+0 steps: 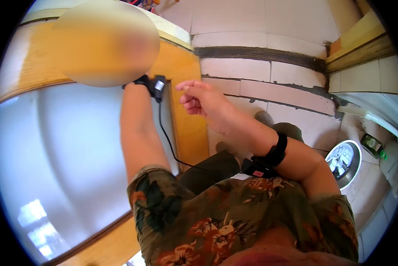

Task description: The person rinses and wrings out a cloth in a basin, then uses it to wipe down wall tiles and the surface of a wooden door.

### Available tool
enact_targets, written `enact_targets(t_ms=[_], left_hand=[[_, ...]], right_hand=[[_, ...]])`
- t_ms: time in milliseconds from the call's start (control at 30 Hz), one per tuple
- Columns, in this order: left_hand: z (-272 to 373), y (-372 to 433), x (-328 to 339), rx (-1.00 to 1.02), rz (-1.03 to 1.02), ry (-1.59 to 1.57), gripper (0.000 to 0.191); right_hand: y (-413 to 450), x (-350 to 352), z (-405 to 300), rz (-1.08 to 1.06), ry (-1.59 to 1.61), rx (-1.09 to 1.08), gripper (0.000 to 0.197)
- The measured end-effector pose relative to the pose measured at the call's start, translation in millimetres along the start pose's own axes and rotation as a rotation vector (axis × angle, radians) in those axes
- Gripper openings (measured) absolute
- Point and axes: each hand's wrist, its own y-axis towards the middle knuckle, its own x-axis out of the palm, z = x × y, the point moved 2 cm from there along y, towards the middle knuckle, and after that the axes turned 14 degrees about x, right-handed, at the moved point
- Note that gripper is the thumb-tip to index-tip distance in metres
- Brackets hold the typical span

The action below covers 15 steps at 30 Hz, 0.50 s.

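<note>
My left hand is hidden by a blurred oval patch, so its fingers and anything in them cannot be made out. My left forearm [137, 123] reaches up across a wooden-framed door [185, 139] with a glossy pale panel [82, 146]. At that wrist sit a black strap [145, 81] and a small black device [159, 88]; a black cable [167, 136] hangs from it. My right hand [204, 99] is held in the air beside the door's edge, fingers curled and thumb against the index finger, with nothing visible in it. Another black strap [279, 149] circles my right forearm.
On the tiled floor [298, 126] to the right stands a metal basin [359, 154] holding water. A green-capped bottle [372, 145] and a white pipe [378, 121] are near it. A dark strip [262, 53] crosses the floor at the doorway. My feet are beneath me.
</note>
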Motion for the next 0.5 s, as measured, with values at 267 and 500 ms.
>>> enact_targets(t_ms=[267,500], left_hand=[[103,-65,9,0.217,-0.005,-0.31,0.021],[-181,-62,-101,-0.196,0.402,0.155,0.03]], right_hand=[[-5,-11,-10,0.01,0.02,0.003,0.02],[-8,-15,-21,-0.015,0.066,-0.024,0.019]])
